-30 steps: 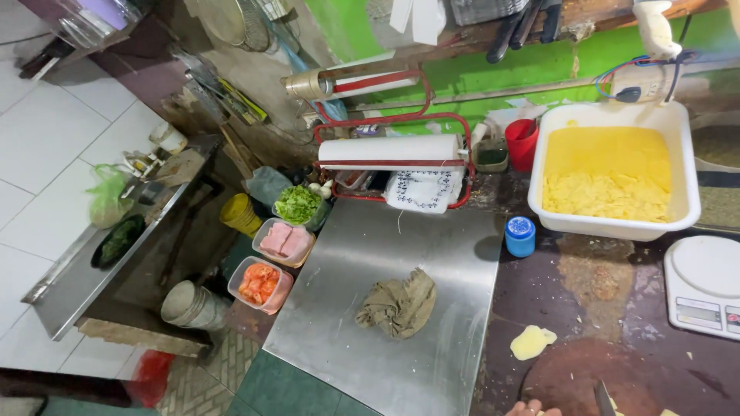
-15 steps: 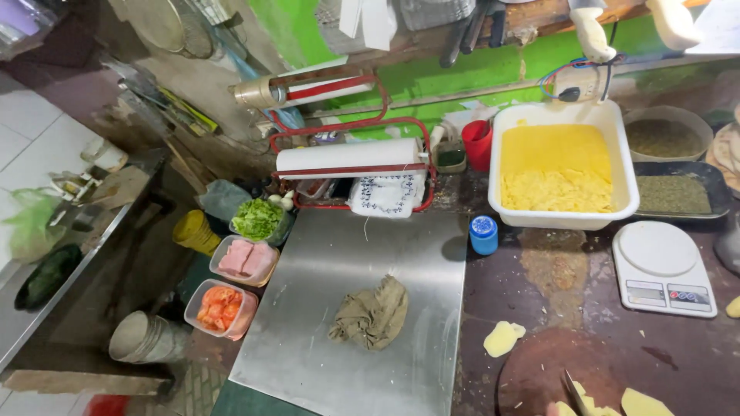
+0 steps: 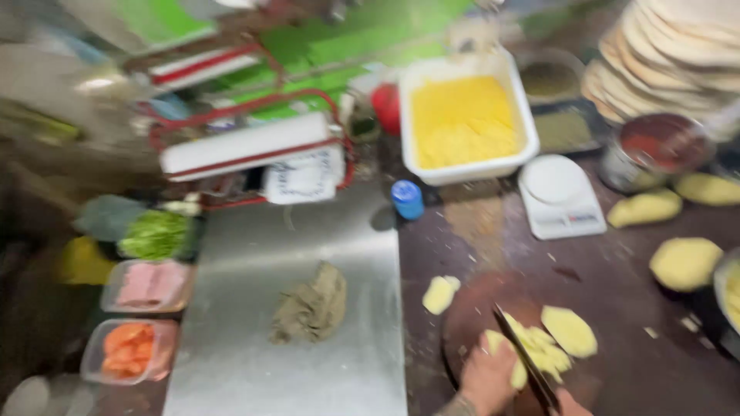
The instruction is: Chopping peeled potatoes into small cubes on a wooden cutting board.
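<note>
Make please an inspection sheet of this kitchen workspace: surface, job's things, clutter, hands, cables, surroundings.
Surface: dark brown counter beside a steel sheet.
Job's things: pale yellow potato slices on a round dark board; dark-bladed knife.
Clutter: crumpled grey-green cloth, blue-capped jar, white tub of yellow shreds, white scale, whole peeled potatoes.
Hands: left hand rests on the slices; right hand is mostly out of frame, at the knife's lower end.
Cables: nothing seen.
Surroundings: green wall, stacked flatbreads; picture blurred.
</note>
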